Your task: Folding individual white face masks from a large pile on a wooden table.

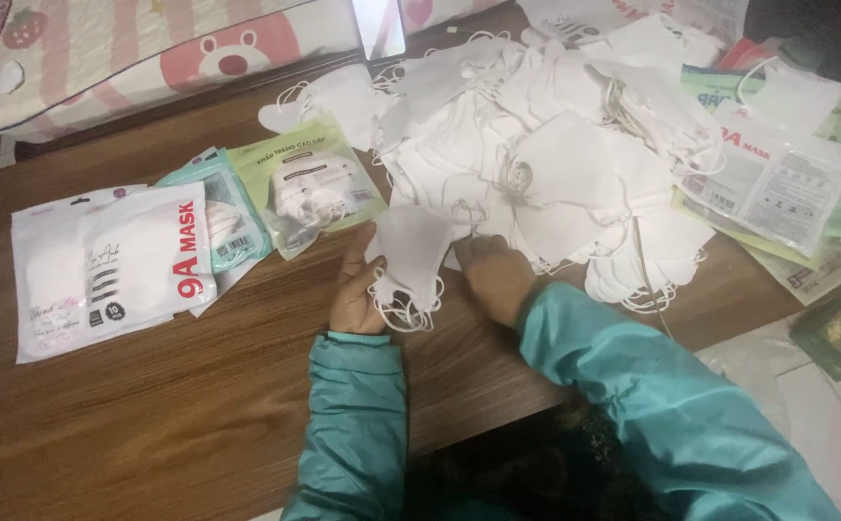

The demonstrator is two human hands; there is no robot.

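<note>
My left hand (355, 289) grips a small stack of white face masks (409, 249) with ear loops hanging below it, just above the wooden table (179, 386). My right hand (494, 275) rests against the right side of that stack, fingers curled at the edge of a big heap of loose white masks (556, 145) behind it. Both arms wear teal sleeves.
Filled mask packets lie at the left: a white one (112, 270), a teal one (232, 217) and a green one (310, 188). More white packets (777, 183) lie at the right. A pink bear-print cushion (150, 48) lies behind the table. Tiled floor shows at the right.
</note>
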